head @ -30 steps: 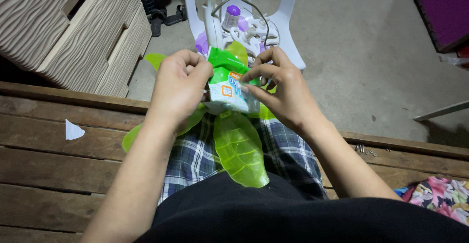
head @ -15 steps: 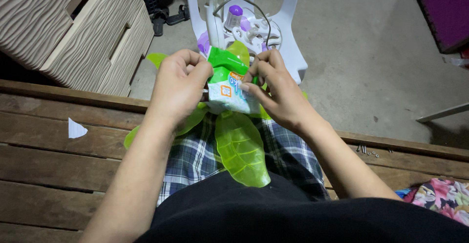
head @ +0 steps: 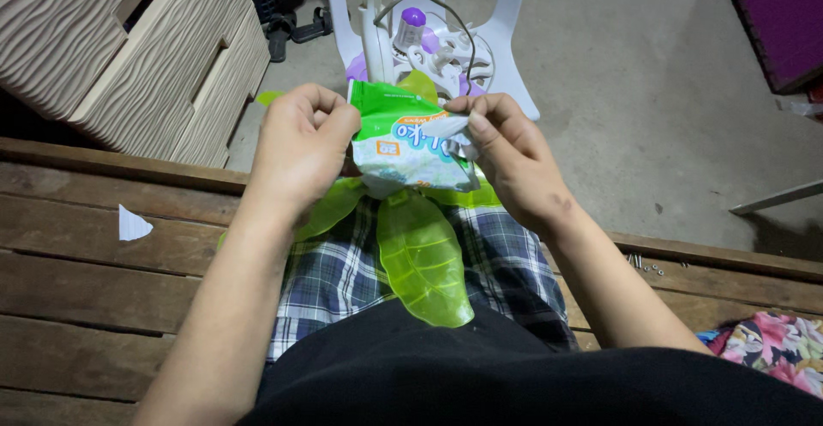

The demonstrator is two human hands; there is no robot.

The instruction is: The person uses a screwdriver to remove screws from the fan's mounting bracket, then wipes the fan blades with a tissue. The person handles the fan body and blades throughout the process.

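Note:
A green and white plastic packet (head: pixel 403 139) is stretched between both hands above my lap. My left hand (head: pixel 300 147) pinches its left edge. My right hand (head: pixel 506 156) grips its right top corner, where the plastic is crumpled. Below the packet, translucent green fan blades (head: pixel 424 259) lie on my checked shorts, one blade pointing toward me. Both hands touch only the packet.
A white plastic chair (head: pixel 506 27) stands ahead on the concrete floor, with a white and purple fan part (head: pixel 429 45) on its seat. A beige drawer unit (head: pixel 129 49) is at upper left. I sit on wooden planks (head: pixel 103 280); a paper scrap (head: pixel 133 223), small screws (head: pixel 643 263) and floral cloth (head: pixel 771 349) lie there.
The packet was bunched tightly between my hands; now my hands have moved apart and the packet is pulled wider and flatter.

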